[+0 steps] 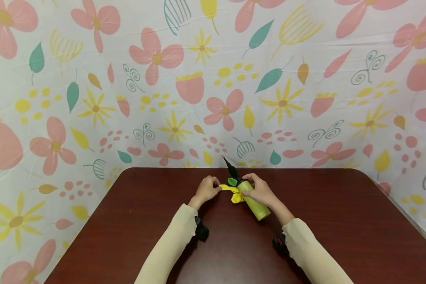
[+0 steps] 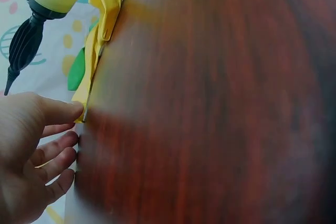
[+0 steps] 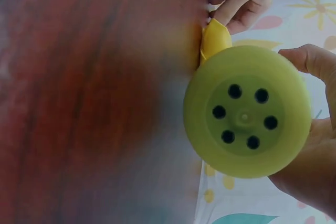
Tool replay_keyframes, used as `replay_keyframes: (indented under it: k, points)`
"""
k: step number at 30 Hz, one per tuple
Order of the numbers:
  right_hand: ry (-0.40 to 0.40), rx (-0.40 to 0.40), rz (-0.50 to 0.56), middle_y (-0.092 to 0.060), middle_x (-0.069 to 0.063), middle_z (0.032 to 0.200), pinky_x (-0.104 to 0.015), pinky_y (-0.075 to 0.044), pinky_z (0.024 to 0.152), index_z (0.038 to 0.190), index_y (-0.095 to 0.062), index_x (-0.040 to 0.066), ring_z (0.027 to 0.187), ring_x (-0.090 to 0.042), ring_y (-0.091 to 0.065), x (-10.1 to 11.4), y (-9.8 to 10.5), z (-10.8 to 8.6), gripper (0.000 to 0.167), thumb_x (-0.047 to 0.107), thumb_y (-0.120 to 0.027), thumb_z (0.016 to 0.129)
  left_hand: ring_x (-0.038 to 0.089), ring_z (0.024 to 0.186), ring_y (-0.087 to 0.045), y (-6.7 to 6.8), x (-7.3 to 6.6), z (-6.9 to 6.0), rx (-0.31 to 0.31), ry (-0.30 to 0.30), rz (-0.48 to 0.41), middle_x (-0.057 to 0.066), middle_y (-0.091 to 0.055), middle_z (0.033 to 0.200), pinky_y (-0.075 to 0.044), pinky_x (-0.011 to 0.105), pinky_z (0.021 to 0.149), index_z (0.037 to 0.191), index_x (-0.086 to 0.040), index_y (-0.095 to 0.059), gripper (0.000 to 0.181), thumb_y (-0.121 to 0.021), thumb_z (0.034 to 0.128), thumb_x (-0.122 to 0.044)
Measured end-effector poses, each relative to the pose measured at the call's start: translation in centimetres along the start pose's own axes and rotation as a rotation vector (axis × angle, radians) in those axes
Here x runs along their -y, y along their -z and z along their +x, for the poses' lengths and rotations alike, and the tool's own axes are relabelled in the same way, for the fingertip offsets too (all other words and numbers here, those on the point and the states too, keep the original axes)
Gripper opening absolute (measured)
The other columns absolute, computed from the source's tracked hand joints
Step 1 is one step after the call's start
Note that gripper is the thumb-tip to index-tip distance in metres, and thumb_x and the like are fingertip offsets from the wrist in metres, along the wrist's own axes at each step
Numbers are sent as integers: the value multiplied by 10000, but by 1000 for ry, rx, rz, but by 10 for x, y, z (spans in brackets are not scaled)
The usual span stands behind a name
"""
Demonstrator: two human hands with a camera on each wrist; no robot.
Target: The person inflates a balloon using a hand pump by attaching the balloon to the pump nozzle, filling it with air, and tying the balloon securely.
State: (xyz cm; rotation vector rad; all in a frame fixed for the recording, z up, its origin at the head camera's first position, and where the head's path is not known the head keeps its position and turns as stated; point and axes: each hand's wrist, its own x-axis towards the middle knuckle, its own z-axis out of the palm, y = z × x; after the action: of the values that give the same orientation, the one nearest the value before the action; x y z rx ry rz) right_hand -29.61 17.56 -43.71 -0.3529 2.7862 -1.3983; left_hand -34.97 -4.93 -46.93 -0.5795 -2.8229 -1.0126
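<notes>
The left hand (image 1: pixel 207 189) is pinching one end of a limp yellow rubber balloon (image 1: pixel 228 187) on the shiny brown wooden table (image 1: pixel 340 209). The right hand (image 1: pixel 262 192) is gripping a round yellow-green plastic pump (image 1: pixel 254 203). If the pinch is loosening, the balloon might be slipping away.

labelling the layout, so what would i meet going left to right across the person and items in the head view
Left sleeve → left hand → yellow piece → right hand → right sleeve.
</notes>
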Motion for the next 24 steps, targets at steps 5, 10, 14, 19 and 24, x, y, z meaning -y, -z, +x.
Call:
replay_keyframes:
  k: [5, 10, 14, 19, 24]
  points:
    - [26, -4, 13, -493, -241, 1367, -526, -495, 945, 1328, -471, 67, 1236, -462, -508, -3, -2, 1, 502, 121, -678, 873, 199, 781, -579, 3, 3, -1, -26, 4, -43, 139, -656, 920, -498, 315, 723, 924, -14, -641, 61, -624, 919, -73]
    - [33, 3, 22, -499, -240, 1359, -505, -511, 920, 1345, -473, 76, 1224, -452, -516, -3, -4, -1, 520, 117, -681, 870, 114, 634, -524, 8, 7, -6, -76, -7, -128, 118, -648, 832, -438, 222, 603, 925, -27, -599, 46, -590, 932, -71]
    - [42, 6, 20, -497, -250, 1362, -510, -513, 917, 1347, -481, 76, 1225, -464, -515, -1, -5, -4, 522, 128, -688, 871, 102, 591, -467, 13, 8, -11, -127, -37, -211, 132, -629, 824, -419, 206, 589, 926, -5, -589, 38, -603, 916, -39]
    - [53, 2, 21, -485, -252, 1390, -526, -504, 931, 1352, -489, 90, 1242, -469, -509, 2, -4, -10, 525, 129, -688, 868, 110, 645, -444, 22, 4, -18, -174, -47, -298, 145, -610, 844, -413, 193, 618, 970, 44, -593, 95, -616, 882, 19]
    - [85, 16, 30, -490, -235, 1405, -496, -510, 908, 1346, -500, 112, 1234, -438, -531, 7, -4, -17, 531, 105, -683, 848, 135, 717, -488, 33, -4, -24, -187, -35, -399, 146, -594, 864, -433, 191, 659, 1010, 75, -613, 148, -628, 865, 56]
